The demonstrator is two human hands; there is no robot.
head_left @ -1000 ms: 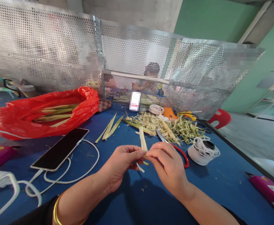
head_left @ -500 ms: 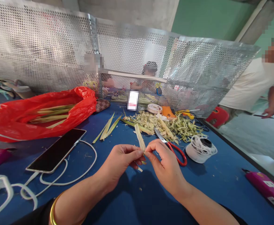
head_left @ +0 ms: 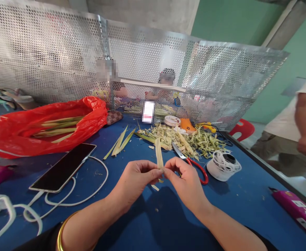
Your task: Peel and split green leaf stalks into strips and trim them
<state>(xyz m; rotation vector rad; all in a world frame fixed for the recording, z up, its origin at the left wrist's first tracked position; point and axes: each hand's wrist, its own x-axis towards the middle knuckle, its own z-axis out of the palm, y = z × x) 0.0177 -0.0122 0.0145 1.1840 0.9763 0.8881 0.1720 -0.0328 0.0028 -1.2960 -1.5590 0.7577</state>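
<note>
A pale strip of dried plant leaf stands upright between my hands. My left hand pinches its lower end between thumb and forefinger. Against the same end press the thumb and forefinger of my right hand; the fingertips of both hands nearly meet there. Just beyond my right hand lie red-handled scissors, partly hidden by it. A spool of white string stands further right. Behind the strip spreads a heap of shredded leaf scraps.
At the left, a red plastic bag holds long leaves, with a charging phone before it. Loose leaf pieces lie centre-left. A purple power strip is at the right edge. A perforated metal screen stands behind; a person is at right.
The leaf strip has tipped from leaning left to nearly upright. My hands stay close together at its base. The person at right has moved further right and nearer.
</note>
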